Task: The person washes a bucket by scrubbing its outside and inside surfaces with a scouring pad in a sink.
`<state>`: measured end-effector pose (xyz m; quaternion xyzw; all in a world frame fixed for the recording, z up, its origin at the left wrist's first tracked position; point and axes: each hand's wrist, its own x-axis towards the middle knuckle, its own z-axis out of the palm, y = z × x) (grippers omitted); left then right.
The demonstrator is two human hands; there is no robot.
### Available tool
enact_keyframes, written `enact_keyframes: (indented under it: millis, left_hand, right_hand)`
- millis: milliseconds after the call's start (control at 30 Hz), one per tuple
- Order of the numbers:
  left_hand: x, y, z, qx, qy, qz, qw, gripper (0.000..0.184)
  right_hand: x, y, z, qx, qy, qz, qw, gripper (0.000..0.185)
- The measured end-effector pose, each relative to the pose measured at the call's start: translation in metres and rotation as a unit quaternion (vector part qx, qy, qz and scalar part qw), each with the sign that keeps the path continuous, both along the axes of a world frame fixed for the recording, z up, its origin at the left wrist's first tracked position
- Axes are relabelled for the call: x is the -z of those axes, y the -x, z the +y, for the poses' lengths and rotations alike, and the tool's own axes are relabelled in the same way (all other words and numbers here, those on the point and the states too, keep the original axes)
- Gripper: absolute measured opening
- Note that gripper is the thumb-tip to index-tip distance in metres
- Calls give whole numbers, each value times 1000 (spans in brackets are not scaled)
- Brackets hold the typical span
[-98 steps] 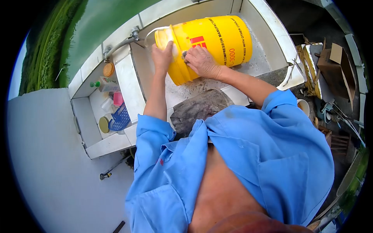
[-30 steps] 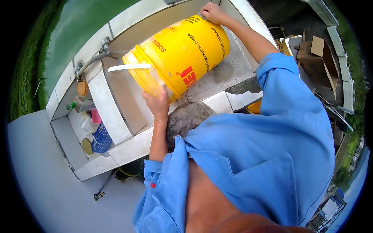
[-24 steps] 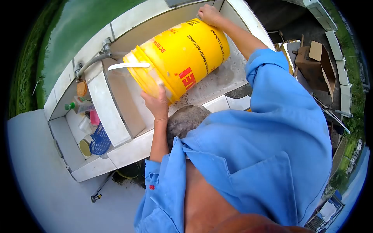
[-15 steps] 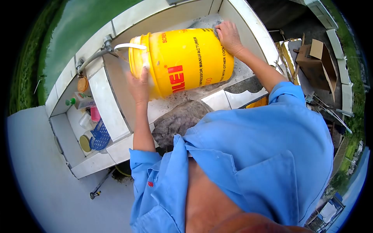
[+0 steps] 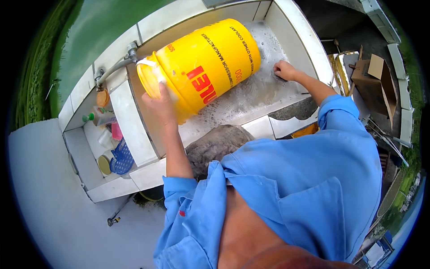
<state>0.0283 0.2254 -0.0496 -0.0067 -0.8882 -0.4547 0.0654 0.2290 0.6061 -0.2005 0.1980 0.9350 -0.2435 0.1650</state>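
Observation:
A yellow bucket [image 5: 210, 62] with red and black lettering lies on its side in the tiled sink [image 5: 298, 38], its rim toward the left. My left hand [image 5: 161, 105] grips the bucket at the rim, the thumb on the outside and the other fingers partly out of sight. Off the bucket's base, my right hand [image 5: 285, 71] is closed low over the wet, foamy sink floor; what it holds, if anything, is hidden. A dark grey cloth [image 5: 217, 143] lies over the sink's near edge.
Left of the sink, a tiled compartment holds a blue plastic basket [image 5: 122, 158], a green-capped bottle [image 5: 102, 116] and a pink container [image 5: 117, 131]. A tap with a hose [image 5: 116, 69] is on the far ledge. At the right stands an open cardboard box [image 5: 374, 80].
My right hand has left the bucket's base and moved down to the sink floor. The bucket has turned and tilted, its base now farther up. My left hand remains at the rim.

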Motion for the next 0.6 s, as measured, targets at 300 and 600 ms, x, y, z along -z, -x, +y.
enact_keyframes:
  millis: [300,600]
  left_hand:
    - [10,1,0,-8,-16,19,1000,42]
    - [17,-2,-7,35,-41,8,999,42]
  right_hand:
    - [45,41,-96,-120,41,-182,975,52]
    - [-142,80,-134,-158,-20,321,934,43]
